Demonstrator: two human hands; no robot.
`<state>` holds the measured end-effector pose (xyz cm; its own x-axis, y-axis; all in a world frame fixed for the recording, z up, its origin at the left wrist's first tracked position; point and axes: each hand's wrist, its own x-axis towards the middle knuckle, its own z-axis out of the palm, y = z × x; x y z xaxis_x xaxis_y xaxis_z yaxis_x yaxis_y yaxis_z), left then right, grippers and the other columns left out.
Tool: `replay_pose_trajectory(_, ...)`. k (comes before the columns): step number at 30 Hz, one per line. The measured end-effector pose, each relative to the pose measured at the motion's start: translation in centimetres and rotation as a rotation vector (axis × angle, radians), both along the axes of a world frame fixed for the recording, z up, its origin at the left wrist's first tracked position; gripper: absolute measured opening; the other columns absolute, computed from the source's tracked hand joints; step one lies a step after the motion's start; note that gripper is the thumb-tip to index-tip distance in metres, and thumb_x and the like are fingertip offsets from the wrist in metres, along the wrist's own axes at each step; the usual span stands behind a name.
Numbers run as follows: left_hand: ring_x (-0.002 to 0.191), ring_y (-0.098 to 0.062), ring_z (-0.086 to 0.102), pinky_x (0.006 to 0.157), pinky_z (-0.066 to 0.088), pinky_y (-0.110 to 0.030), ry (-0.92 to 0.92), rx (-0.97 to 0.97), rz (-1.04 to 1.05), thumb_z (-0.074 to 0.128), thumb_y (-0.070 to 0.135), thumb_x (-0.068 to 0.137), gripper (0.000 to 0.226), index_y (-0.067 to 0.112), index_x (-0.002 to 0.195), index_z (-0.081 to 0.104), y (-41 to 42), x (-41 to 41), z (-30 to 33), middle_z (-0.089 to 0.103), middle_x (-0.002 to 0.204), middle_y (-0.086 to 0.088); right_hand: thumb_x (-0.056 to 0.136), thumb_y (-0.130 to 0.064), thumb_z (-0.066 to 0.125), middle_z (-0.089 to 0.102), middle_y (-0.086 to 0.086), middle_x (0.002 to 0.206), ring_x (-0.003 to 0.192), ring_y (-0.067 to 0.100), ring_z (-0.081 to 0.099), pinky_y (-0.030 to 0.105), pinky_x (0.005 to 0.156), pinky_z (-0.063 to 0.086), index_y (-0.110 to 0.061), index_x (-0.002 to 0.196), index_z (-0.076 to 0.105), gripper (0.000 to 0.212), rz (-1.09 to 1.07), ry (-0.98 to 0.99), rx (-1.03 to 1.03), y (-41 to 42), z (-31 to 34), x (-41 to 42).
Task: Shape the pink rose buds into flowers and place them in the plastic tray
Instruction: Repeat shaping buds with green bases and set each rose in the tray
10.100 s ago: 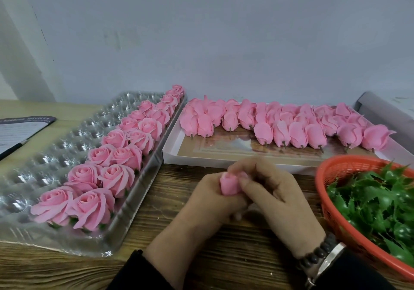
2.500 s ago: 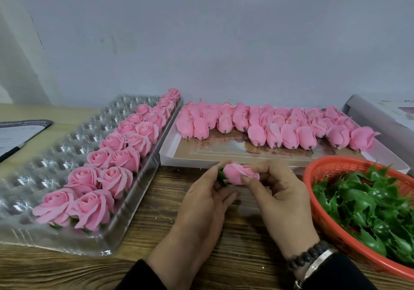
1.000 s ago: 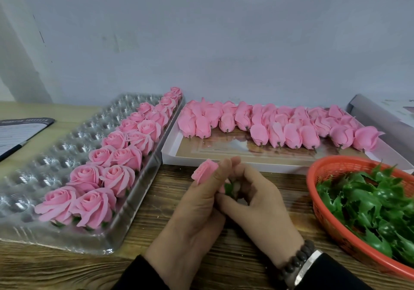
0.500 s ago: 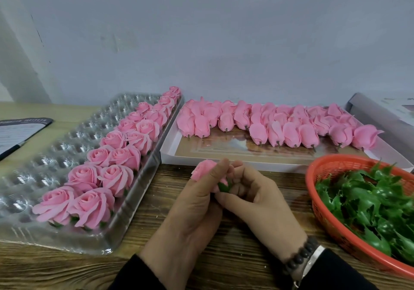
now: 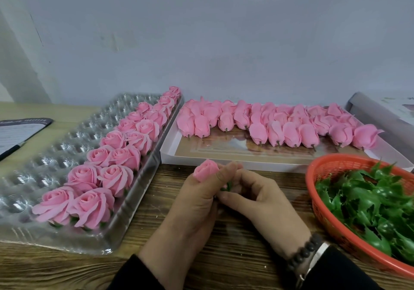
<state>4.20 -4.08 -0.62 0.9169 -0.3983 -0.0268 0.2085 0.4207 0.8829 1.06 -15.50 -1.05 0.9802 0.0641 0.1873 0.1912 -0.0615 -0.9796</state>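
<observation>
Wood-grain table, grey wall behind

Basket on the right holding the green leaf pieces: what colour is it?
The basket is orange-red mesh plastic, seen best in the head view.

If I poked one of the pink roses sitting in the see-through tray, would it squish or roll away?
Probably squish: the finished roses have thin, curled petals that look soft. Rolling seems unlikely, since each sits in its own cup in the plastic tray. They look light.
</observation>
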Motion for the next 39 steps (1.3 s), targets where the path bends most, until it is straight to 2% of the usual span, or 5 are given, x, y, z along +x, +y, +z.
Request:
replay_pose_trajectory(7, 0.051, -0.01, 0.049, 0.049, 0.041, -0.016, -0.439, 0.453, 0.323, 0.071, 0.001, 0.074, 0.017, 0.002, 0.062, 0.059, 0.3, 0.6, -0.4, 0.055, 0.053, -0.001, 0.07, -0.007, 0.054, 0.064, -0.002, 0.095, 0.09, 0.005, 0.058, 0.009, 0.081, 0.042, -0.028, 0.101, 0.061, 0.038, -0.221, -0.195, -0.124, -0.1, -0.3, 0.0)
replay_pose_trajectory(13, 0.072, -0.011, 0.064, 0.069, 0.051, -0.025, -0.534, 0.673, 0.274, 0.072, 0.0, 0.072, 0.031, 0.022, 0.092, 0.061, 0.2, 0.5, -1.1, 0.069, 0.078, -0.001, 0.077, -0.015, 0.065, 0.06, -0.015, 0.11, 0.11, 0.005, 0.055, 0.016, 0.094, 0.041, -0.035, 0.112, 0.061, 0.041, -0.149, -0.378, -0.366, -0.1, -0.1, -0.1)
replay_pose_trajectory(25, 0.092, -0.013, 0.055, 0.078, 0.048, -0.017, -0.513, 0.732, 0.16, 0.08, 0.02, 0.064, 0.089, 0.043, 0.133, 0.029, 0.4, 0.6, -1.0, 0.047, 0.106, -0.002, 0.079, -0.009, 0.069, 0.062, -0.014, 0.084, 0.084, 0.004, 0.058, 0.008, 0.076, 0.04, -0.034, 0.077, 0.065, 0.025, -0.206, -0.307, -0.292, -1.3, -0.2, 0.4)
replay_pose_trajectory(32, 0.089, -0.016, 0.057, 0.072, 0.048, -0.024, -0.522, 0.878, 0.142, 0.071, 0.011, 0.071, 0.034, 0.019, 0.098, 0.053, 0.4, 0.5, -0.8, 0.06, 0.099, -0.003, 0.08, -0.009, 0.07, 0.059, -0.013, 0.089, 0.092, 0.006, 0.058, 0.01, 0.079, 0.042, -0.025, 0.079, 0.069, 0.015, -0.096, -0.323, -0.373, -0.7, 0.2, 0.1)
replay_pose_trajectory(39, 0.081, -0.017, 0.062, 0.067, 0.051, -0.022, -0.452, 0.808, 0.071, 0.066, 0.003, 0.076, 0.018, 0.016, 0.088, 0.064, 0.4, 0.4, -0.5, 0.066, 0.089, -0.007, 0.08, -0.005, 0.069, 0.057, -0.013, 0.089, 0.091, 0.007, 0.058, 0.015, 0.08, 0.045, -0.017, 0.082, 0.07, 0.012, -0.057, -0.366, -0.472, -0.6, 0.6, 0.1)
